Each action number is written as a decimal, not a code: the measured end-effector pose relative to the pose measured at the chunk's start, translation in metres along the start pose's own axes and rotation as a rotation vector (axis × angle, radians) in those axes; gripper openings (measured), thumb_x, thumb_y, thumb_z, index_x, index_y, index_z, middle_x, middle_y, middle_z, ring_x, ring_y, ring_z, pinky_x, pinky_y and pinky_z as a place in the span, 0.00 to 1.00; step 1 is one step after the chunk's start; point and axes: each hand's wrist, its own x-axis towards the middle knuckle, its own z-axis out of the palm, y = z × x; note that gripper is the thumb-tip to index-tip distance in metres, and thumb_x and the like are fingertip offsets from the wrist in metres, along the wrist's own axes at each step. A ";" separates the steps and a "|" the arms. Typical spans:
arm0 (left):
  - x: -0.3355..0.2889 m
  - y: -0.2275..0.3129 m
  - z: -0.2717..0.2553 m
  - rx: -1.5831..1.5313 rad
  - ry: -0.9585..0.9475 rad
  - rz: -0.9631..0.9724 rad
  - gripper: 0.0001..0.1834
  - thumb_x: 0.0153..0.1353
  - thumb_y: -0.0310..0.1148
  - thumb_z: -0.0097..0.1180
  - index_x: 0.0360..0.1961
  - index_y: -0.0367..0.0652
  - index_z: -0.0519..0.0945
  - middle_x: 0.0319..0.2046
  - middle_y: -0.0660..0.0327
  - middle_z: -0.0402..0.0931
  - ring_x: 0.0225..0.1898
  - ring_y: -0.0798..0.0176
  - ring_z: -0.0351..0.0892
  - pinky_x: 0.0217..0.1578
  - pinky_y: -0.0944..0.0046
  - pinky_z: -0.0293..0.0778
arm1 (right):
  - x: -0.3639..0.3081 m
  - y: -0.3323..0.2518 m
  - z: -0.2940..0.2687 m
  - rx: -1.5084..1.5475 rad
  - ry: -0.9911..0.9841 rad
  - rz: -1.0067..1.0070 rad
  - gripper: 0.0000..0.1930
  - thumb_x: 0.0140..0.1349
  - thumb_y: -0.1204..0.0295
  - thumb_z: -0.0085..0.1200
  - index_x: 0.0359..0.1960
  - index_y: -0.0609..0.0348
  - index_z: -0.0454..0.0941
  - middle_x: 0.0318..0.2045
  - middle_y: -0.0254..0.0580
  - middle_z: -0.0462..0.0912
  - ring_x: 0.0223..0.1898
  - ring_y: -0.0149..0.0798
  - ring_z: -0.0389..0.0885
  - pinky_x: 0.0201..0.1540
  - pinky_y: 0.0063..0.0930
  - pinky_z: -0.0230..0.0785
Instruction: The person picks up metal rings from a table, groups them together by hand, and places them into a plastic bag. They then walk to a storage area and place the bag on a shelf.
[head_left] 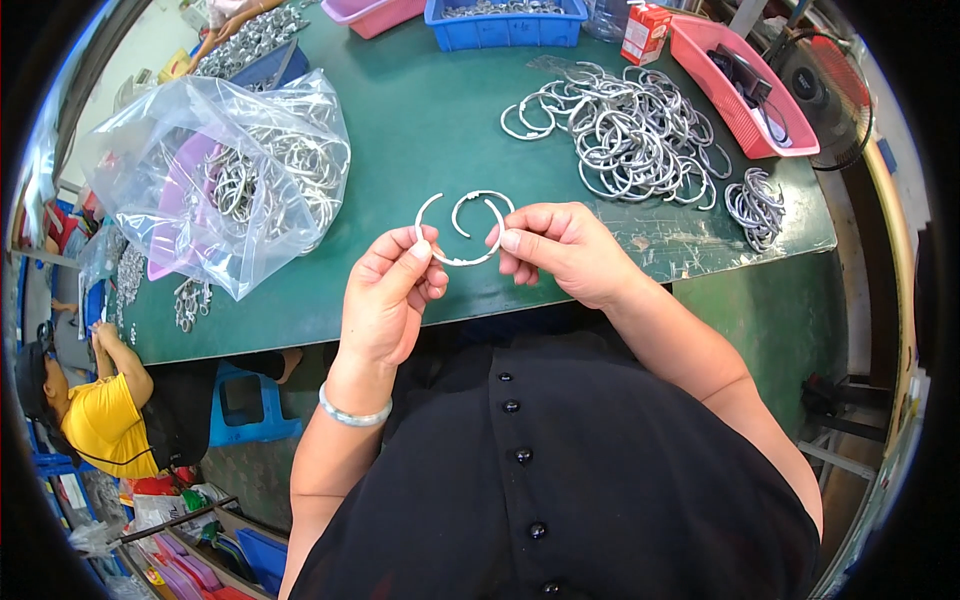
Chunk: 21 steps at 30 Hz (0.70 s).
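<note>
An open, hinged-looking metal ring (462,262) is held level over the front part of the green table (410,130). My left hand (390,285) pinches its left side between thumb and fingers. On its right side, my right hand (565,250) has closed thumb and fingers. A second open ring (484,193) shows just behind, close to my right fingertips; whether it rests on the table or is held too, I cannot tell. To the right beyond my hands lies a heap of similar metal rings (640,135), with a smaller bunch of rings (756,208) by the table's right edge.
At left, a clear plastic bag (130,170) holds many rings and a purple basket. Along the back stand a blue bin (505,30) of metal parts, a red carton (646,34) and a pink basket (735,95). A fan (825,95) and a person in yellow (105,425) flank the table.
</note>
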 end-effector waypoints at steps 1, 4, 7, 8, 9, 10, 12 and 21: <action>0.001 0.000 0.000 0.001 -0.001 0.001 0.07 0.58 0.27 0.49 0.37 0.39 0.73 0.27 0.63 0.72 0.25 0.72 0.69 0.27 0.75 0.67 | 0.001 0.000 0.000 -0.001 0.007 -0.005 0.09 0.59 0.69 0.47 0.33 0.62 0.76 0.20 0.31 0.75 0.22 0.22 0.72 0.25 0.15 0.64; 0.003 0.000 0.001 0.003 -0.004 -0.001 0.07 0.58 0.27 0.49 0.37 0.38 0.73 0.27 0.63 0.72 0.25 0.72 0.69 0.27 0.75 0.67 | 0.002 -0.001 -0.001 -0.024 0.020 -0.006 0.09 0.59 0.69 0.47 0.32 0.61 0.76 0.20 0.31 0.76 0.21 0.22 0.71 0.25 0.15 0.64; 0.005 -0.001 0.003 0.006 -0.011 -0.006 0.07 0.58 0.27 0.48 0.37 0.38 0.73 0.27 0.63 0.72 0.25 0.72 0.69 0.27 0.75 0.67 | 0.001 0.000 -0.004 -0.006 0.020 -0.006 0.08 0.59 0.69 0.48 0.32 0.61 0.76 0.20 0.30 0.76 0.21 0.22 0.71 0.25 0.15 0.64; 0.006 -0.002 0.002 0.014 -0.010 -0.009 0.07 0.58 0.27 0.48 0.37 0.38 0.73 0.27 0.63 0.72 0.25 0.72 0.69 0.26 0.75 0.67 | 0.001 0.000 -0.005 -0.008 0.027 -0.009 0.08 0.59 0.69 0.48 0.32 0.61 0.76 0.20 0.30 0.76 0.21 0.22 0.71 0.25 0.15 0.64; 0.006 -0.003 0.002 0.022 -0.011 -0.013 0.07 0.58 0.27 0.48 0.37 0.38 0.73 0.27 0.63 0.73 0.24 0.72 0.70 0.26 0.75 0.67 | 0.001 0.000 -0.004 -0.003 0.028 0.014 0.08 0.59 0.69 0.48 0.31 0.60 0.76 0.20 0.30 0.76 0.21 0.22 0.71 0.25 0.14 0.64; 0.007 -0.005 0.002 0.021 -0.021 -0.013 0.07 0.58 0.27 0.48 0.37 0.38 0.73 0.27 0.63 0.73 0.24 0.72 0.70 0.26 0.75 0.67 | 0.001 -0.001 -0.005 0.001 0.032 0.036 0.08 0.59 0.69 0.48 0.30 0.60 0.77 0.20 0.30 0.76 0.21 0.22 0.71 0.25 0.14 0.64; 0.007 -0.008 0.004 0.085 0.020 -0.041 0.08 0.57 0.28 0.49 0.38 0.37 0.73 0.27 0.62 0.73 0.24 0.72 0.70 0.26 0.74 0.67 | 0.000 -0.002 -0.008 -0.002 0.054 0.031 0.08 0.58 0.69 0.48 0.30 0.60 0.77 0.20 0.30 0.76 0.21 0.21 0.71 0.24 0.14 0.64; 0.049 -0.026 -0.014 0.896 0.148 0.278 0.13 0.55 0.28 0.51 0.41 0.34 0.73 0.28 0.65 0.71 0.22 0.76 0.67 0.24 0.75 0.66 | 0.014 -0.045 -0.083 -0.290 0.499 -0.204 0.08 0.54 0.71 0.49 0.27 0.63 0.76 0.18 0.32 0.75 0.17 0.21 0.69 0.21 0.15 0.63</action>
